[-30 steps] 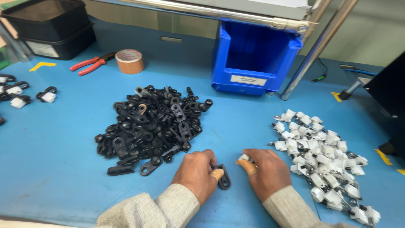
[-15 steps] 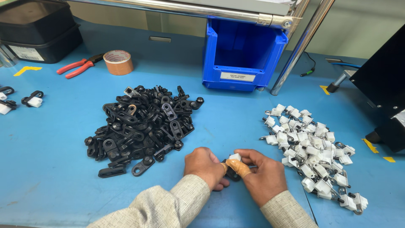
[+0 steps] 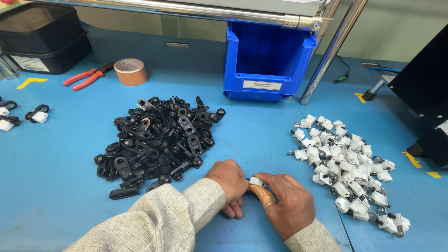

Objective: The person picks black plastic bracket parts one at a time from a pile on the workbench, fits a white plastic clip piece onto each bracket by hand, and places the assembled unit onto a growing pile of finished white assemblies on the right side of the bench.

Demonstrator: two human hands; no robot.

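One head-worn camera looks steeply down, close over the blue table [image 3: 56, 186]

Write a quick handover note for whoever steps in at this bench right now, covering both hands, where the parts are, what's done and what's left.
Left hand and right hand: pressed together at the table's near edge, jointly holding a small white clip; a tan cover sits on one right fingertip. How firm each grip is cannot be told.
Parts: black clip pile to the left of the hands, white clip pile to the right, both on the blue table.
Done: a few joined black-and-white pieces lie at the far left edge.
Left: both piles are large. Blue bin stands behind; its contents are not visible.
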